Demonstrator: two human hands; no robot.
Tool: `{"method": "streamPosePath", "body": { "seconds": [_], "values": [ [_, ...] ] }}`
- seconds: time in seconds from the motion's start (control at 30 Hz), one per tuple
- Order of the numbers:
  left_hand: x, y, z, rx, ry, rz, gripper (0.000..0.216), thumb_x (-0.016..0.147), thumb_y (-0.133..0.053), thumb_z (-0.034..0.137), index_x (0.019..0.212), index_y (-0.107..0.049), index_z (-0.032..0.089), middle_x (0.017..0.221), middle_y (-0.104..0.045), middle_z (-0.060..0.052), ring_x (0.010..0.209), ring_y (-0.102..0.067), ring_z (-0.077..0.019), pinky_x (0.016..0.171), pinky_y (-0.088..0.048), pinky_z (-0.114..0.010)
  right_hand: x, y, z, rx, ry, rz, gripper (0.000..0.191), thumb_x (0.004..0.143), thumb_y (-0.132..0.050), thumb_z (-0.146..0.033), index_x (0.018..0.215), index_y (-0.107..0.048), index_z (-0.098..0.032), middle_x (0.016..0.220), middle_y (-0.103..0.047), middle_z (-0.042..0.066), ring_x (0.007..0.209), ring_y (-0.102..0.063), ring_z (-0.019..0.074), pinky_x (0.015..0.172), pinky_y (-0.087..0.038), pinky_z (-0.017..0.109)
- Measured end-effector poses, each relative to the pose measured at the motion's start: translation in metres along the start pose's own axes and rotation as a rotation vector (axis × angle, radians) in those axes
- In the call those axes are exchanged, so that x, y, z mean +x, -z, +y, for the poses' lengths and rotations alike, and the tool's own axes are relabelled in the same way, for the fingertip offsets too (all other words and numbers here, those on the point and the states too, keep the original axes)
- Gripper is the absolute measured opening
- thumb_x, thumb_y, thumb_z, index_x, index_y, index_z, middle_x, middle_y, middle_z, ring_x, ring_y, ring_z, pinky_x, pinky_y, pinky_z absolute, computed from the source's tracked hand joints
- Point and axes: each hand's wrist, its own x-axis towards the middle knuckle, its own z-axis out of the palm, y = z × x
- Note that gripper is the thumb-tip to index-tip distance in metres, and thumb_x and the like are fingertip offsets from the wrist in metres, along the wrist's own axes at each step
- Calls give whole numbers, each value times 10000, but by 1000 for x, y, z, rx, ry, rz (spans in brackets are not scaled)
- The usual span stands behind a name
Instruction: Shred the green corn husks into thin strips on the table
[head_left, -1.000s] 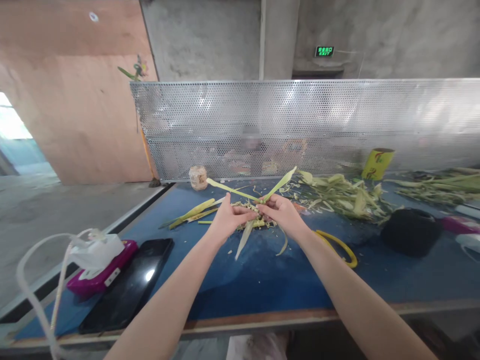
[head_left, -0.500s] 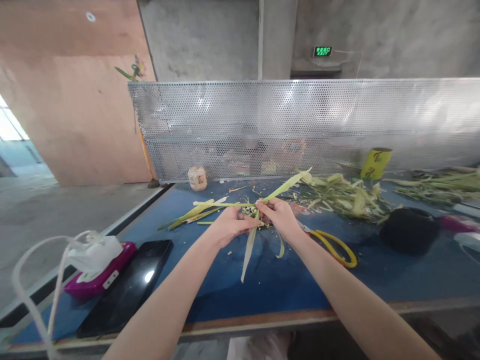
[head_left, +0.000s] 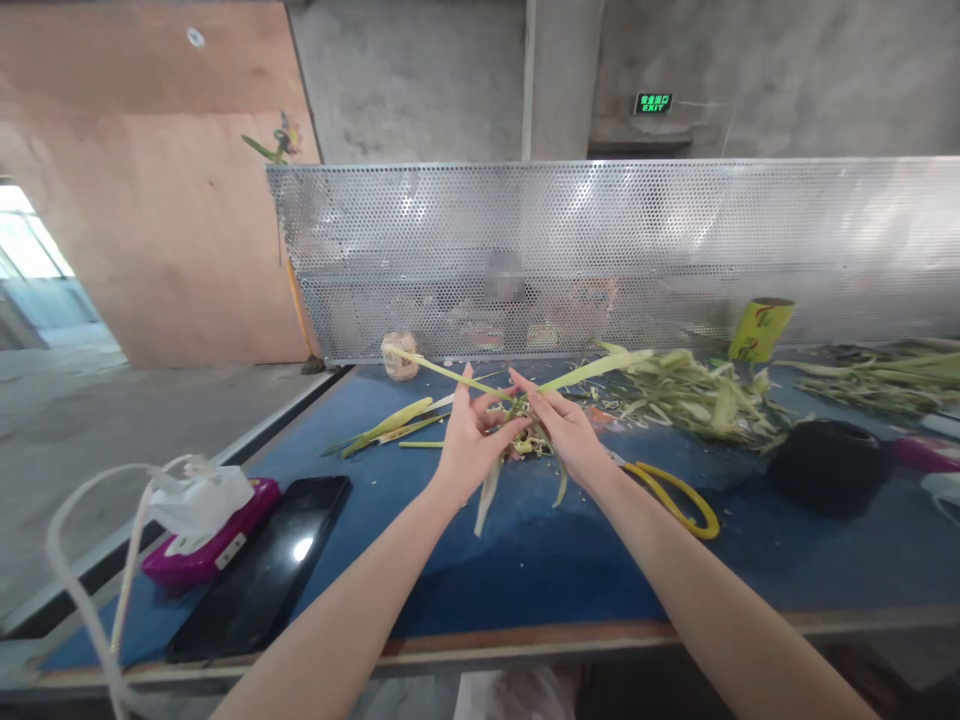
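Note:
Both my hands meet above the blue table (head_left: 525,560), working a bundle of long green leaf strips (head_left: 592,369). My left hand (head_left: 474,440) pinches the strips at their crossing, its index finger pointing up. One strip runs up and left from it toward a small jar. My right hand (head_left: 564,425) grips the same strips from the right, fingers closed on them. A pale strip (head_left: 487,492) hangs down below the hands. Small leaf scraps lie on the table just beneath.
Yellow-handled scissors (head_left: 675,495) lie right of my right wrist. A pile of cut leaves (head_left: 694,392), a yellow cup (head_left: 759,330) and a black bowl-like thing (head_left: 825,465) sit at the right. A black phone (head_left: 262,575) and a magenta tissue pack (head_left: 199,535) lie left. A perforated metal screen (head_left: 600,250) backs the table.
The hands have lifted slightly and turned the strips; the left strip now angles up to the left, and my left index finger has straightened upward.

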Motion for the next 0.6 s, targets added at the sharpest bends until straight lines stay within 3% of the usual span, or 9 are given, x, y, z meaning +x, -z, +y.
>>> {"method": "streamPosePath", "body": {
  "seconds": [0.1,0.2,0.37,0.6],
  "values": [
    [1,0,-4,-30,13,36,944,643,-630,182,1313,28,279,824,-583,-37,624,-567,-134,394,-460,-195,-1,-1,-4,-121,63,9,328,759,-456,-385,1036,-594,-277,786,-579,9,810,-451,167,762,-359,295],
    [2,1,-6,-62,43,30,909,647,-626,178,1310,-10,270,774,-572,-22,632,-573,-146,379,-457,-193,-2,-1,-5,-186,99,3,318,784,-435,-335,1055,-585,-261,791,-557,21,859,-438,169,843,-325,313],
    [2,-1,1,-114,182,-43,904,607,-642,119,1300,-75,241,791,-559,-13,615,-553,-123,423,-491,-233,-4,-1,-3,-231,229,76,273,793,-445,-315,981,-629,-243,875,-494,46,901,-444,162,838,-344,288],
    [-1,-6,10,-65,236,-45,747,619,-621,113,1247,-222,170,786,-556,-12,614,-548,-111,531,-526,-315,-4,-2,0,-257,287,137,272,812,-421,-304,959,-638,-234,839,-480,33,854,-481,148,801,-365,283]
  ]
}}
